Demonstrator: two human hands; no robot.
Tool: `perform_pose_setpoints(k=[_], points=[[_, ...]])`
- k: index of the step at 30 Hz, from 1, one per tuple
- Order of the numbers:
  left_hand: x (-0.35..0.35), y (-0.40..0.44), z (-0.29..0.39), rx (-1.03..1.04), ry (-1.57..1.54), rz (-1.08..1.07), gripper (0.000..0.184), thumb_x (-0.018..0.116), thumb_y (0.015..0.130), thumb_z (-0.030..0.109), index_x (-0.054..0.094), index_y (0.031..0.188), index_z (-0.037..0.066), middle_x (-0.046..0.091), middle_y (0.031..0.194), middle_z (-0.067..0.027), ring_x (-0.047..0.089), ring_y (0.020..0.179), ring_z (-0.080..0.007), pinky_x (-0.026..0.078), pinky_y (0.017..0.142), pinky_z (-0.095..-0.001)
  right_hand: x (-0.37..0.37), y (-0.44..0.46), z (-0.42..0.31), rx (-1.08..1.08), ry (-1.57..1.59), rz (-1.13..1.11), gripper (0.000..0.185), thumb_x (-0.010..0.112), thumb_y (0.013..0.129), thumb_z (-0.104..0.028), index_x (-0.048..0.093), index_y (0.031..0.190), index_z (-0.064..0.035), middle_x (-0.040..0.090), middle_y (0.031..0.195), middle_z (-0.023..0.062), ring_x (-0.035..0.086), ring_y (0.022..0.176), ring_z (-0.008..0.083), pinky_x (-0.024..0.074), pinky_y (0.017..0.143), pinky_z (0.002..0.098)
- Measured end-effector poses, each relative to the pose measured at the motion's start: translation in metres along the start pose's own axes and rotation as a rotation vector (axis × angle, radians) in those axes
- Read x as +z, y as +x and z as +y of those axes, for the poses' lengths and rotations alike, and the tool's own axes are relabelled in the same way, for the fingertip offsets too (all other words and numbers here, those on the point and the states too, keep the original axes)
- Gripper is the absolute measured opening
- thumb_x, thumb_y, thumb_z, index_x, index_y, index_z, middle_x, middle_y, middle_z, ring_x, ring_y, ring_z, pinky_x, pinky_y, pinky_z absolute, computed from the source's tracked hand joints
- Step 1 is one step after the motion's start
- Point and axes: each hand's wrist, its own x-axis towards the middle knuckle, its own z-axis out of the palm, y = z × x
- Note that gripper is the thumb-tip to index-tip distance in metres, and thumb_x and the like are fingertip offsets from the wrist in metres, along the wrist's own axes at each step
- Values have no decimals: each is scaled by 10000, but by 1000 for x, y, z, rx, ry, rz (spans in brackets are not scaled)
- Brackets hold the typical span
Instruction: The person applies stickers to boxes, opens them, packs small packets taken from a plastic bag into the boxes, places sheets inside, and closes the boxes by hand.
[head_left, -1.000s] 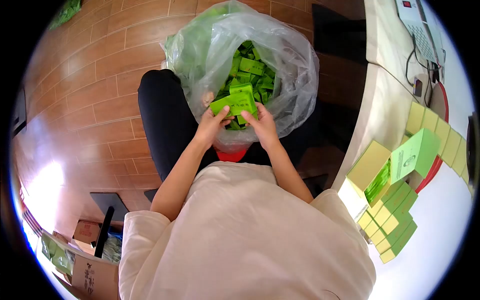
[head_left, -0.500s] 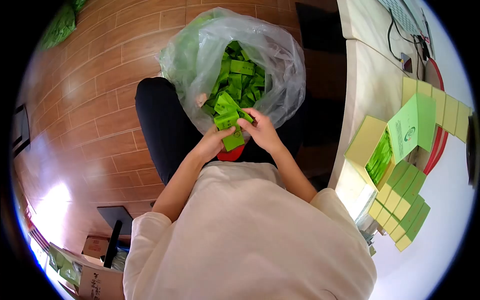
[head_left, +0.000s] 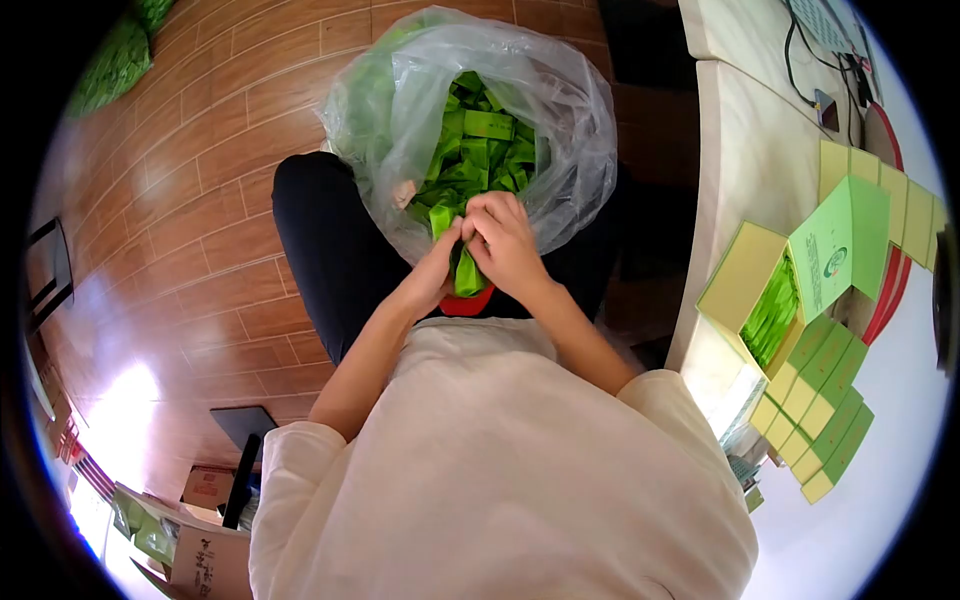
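Observation:
Between my knees stands a large clear plastic bag (head_left: 575, 110), its mouth wide and many small green packets (head_left: 488, 125) inside. Over its near rim, my left hand (head_left: 436, 270) and my right hand (head_left: 500, 240) meet with fingertips together. Both are closed on a few green packets (head_left: 468, 275), whose ends stick out above and below the fingers. How many there are is hidden by the hands. Something red (head_left: 466, 303) shows just under them.
To the right, an opened green box (head_left: 770, 310) full of green packets sits on a pale table (head_left: 730, 150), beside stacked green-and-yellow boxes (head_left: 825, 400). Cables (head_left: 800, 75) lie at the table's far end. Cardboard boxes (head_left: 205, 565) and a black stand (head_left: 240, 470) are at lower left.
My hands have drawn together and curled around the packets, which were spread flat and visible before. My right fingers now cover more of them. The view has shifted slightly.

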Motion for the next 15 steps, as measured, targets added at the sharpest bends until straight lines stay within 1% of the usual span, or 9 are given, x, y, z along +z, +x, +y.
perform_pose_setpoints(k=[2, 4, 6, 8, 9, 11, 13, 14, 15], points=[[3, 1, -2, -28, -121, -18, 528, 375, 988, 410, 307, 1385, 69, 420, 1339, -102, 435, 1227, -201, 373, 1008, -362, 12, 3, -4, 141, 7, 156, 317, 666, 683, -10, 527, 962, -68, 539, 979, 112, 502, 949, 326, 412, 829, 410], [-4, 5, -8, 104, 82, -21, 607, 445, 968, 400, 222, 1426, 69, 396, 1356, -107, 416, 1246, -213, 373, 1007, -359, 21, 1, -1, 204, 2, 179, 350, 673, 702, -26, 501, 1005, -63, 537, 999, 128, 502, 957, 338, 414, 830, 413], [-7, 5, -8, 156, 251, 49, 610, 489, 951, 384, 243, 1409, 65, 425, 1323, -108, 458, 1199, -217, 395, 982, -358, 30, 1, 6, 266, -7, 205, 387, 680, 721, -41, 475, 1049, -58, 534, 1020, 144, 503, 965, 349, 415, 831, 415], [-8, 4, -2, 206, 418, 120, 614, 533, 933, 369, 263, 1391, 62, 455, 1290, -108, 500, 1151, -221, 416, 957, -358, 39, 3, 15, 631, 414, 14, 321, 635, 803, -90, 482, 1081, -42, 511, 1089, 140, 489, 1022, 358, 400, 869, 417], [-9, 4, 2, 131, 301, 136, 579, 568, 912, 341, 304, 1346, 62, 484, 1235, -106, 538, 1071, -216, 446, 902, -354, 47, 5, 31, 633, 418, 10, 321, 635, 803, -90, 482, 1081, -42, 511, 1089, 140, 489, 1022, 358, 400, 869, 417], [-19, 8, 1, 47, 174, 166, 545, 603, 891, 313, 345, 1301, 62, 512, 1181, -104, 576, 990, -210, 477, 846, -350, 73, 18, 79, 605, 185, 57, 352, 618, 835, -102, 477, 1153, -47, 512, 1135, 150, 475, 1099, 347, 396, 909, 426], [-39, 21, -13, 109, 158, 246, 403, 579, 885, 273, 404, 1186, 71, 561, 1029, -94, 613, 817, -207, 502, 744, -345, 95, 33, 116, 446, -247, -103, 458, 622, 822, -80, 463, 1252, -79, 531, 1158, 139, 455, 1166, 313, 382, 959, 424], [-45, 22, -15, 99, 152, 261, 403, 579, 885, 273, 404, 1186, 71, 561, 1029, -94, 613, 817, -207, 502, 744, -345, 107, 38, 135, 449, -234, -117, 458, 622, 822, -80, 463, 1252, -79, 531, 1158, 139, 455, 1166, 313, 382, 959, 424], [-50, 22, -16, 56, 93, 278, 366, 563, 882, 252, 413, 1163, 73, 568, 990, -98, 614, 813, -214, 505, 731, -348, 119, 42, 152, 307, -448, -202, 471, 601, 802, -40, 487, 1257, -88, 548, 1158, 126, 483, 1126, 300, 391, 946, 423]])
